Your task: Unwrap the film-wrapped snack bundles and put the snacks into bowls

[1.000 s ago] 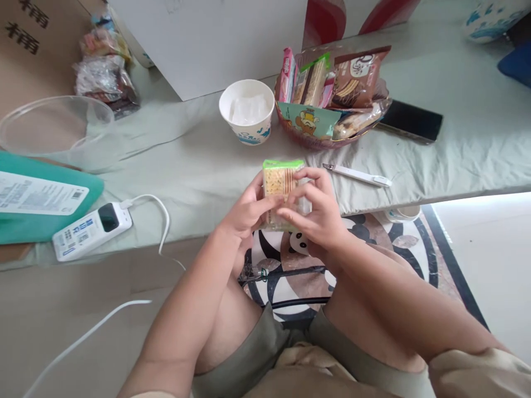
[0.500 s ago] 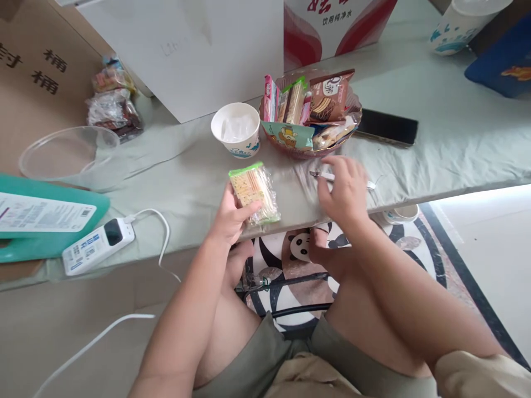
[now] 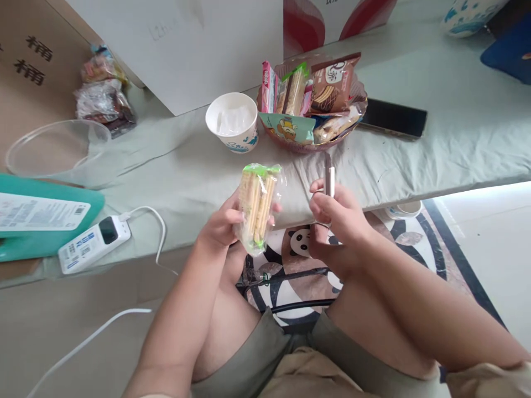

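A clear packet of crackers [image 3: 258,207] with green ends is held upright by my left hand [image 3: 226,222], whose fingers wrap behind it. To its right, my right hand [image 3: 338,210] is closed around a slim white knife [image 3: 328,179] with its dark tip pointing away from me. Both hands are over the front edge of the cloth-covered table [image 3: 186,171]. Beyond them stands a pink glass bowl [image 3: 290,145] of wrapped snacks, with a white paper cup [image 3: 233,122] to its left.
A black phone [image 3: 394,118] lies right of the bowl. White boxes [image 3: 174,50] stand behind. On the left are a clear plastic tub [image 3: 62,152], bagged snacks [image 3: 103,99], a teal jug [image 3: 50,221] and a white power strip [image 3: 95,244] with a cable.
My right hand has picked the knife up from the cloth and drawn it toward me. The cracker packet has been turned in my left hand, now showing its narrow side.
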Demonstrator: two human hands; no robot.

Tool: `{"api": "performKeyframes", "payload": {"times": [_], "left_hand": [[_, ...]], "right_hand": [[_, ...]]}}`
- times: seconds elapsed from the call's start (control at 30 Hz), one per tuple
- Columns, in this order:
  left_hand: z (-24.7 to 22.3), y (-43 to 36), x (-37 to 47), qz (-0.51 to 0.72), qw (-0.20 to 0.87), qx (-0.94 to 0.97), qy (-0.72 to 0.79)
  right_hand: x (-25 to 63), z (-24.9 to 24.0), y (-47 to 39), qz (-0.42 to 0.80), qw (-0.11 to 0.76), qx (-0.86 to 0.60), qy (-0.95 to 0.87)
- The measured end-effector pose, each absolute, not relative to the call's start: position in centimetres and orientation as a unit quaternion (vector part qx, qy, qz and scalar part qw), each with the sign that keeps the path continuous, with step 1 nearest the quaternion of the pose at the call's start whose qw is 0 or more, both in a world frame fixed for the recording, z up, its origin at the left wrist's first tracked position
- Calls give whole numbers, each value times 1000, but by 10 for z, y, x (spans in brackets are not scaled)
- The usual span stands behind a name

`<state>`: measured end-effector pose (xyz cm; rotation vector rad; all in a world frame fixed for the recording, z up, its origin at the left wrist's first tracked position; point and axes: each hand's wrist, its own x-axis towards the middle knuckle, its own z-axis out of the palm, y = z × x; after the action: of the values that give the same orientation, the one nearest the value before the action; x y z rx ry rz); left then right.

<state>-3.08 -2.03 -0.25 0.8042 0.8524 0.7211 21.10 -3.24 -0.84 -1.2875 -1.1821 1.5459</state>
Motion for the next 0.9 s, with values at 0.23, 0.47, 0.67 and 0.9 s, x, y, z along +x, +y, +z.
{"api": "performKeyframes", "payload": {"times": [0.23,0.47,0.67,0.9], "left_hand": [[-11,-21,-19,268,699,508,426],[0,-27,-12,191,702,529,436],[-5,-23,-12,219,682,567,406],[-31,-16,-13,364,664,502,418]], "right_hand": [[194,0,-27,735,358,-476,-323],[203,4,-26,784,251,-496,-278],[202,2,-25,749,321,-480,-326],[199,-13,-21,582,441,-571,-376]]}}
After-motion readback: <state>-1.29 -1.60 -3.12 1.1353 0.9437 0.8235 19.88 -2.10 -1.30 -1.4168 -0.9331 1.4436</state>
